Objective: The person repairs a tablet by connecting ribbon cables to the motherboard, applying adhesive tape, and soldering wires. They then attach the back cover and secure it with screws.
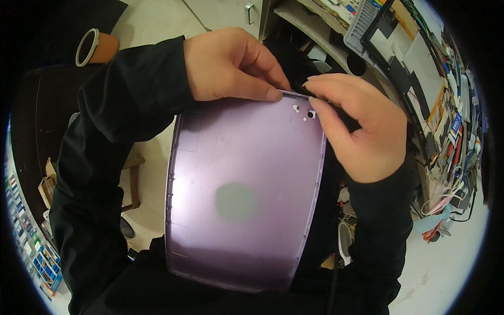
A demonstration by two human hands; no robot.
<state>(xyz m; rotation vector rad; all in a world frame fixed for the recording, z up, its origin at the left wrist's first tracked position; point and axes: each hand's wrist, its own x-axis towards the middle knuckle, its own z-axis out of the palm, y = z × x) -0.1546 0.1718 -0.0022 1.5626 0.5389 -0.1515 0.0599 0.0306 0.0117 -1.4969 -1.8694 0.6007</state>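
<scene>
A lilac metal tablet back cover (273,157), its inner side facing me, lies tilted in front of my body. Small camera holes show near its far right corner, and a greenish round patch lies a little below its middle. My left hand (228,65) is closed on the far edge, thumb on the inner face and fingers curled behind. At the far right corner, my right hand (367,123) has thumb and fingertips pinched at the rim. Whether a small part sits between those right fingertips is hidden.
To the right, a workbench is crowded with tools, cables (441,210) and flat panels. A drawer handle (249,13) shows at the back. An orange-brown container (102,48) stands on a dark surface at upper left. Beneath my left arm is a wooden stool (134,163).
</scene>
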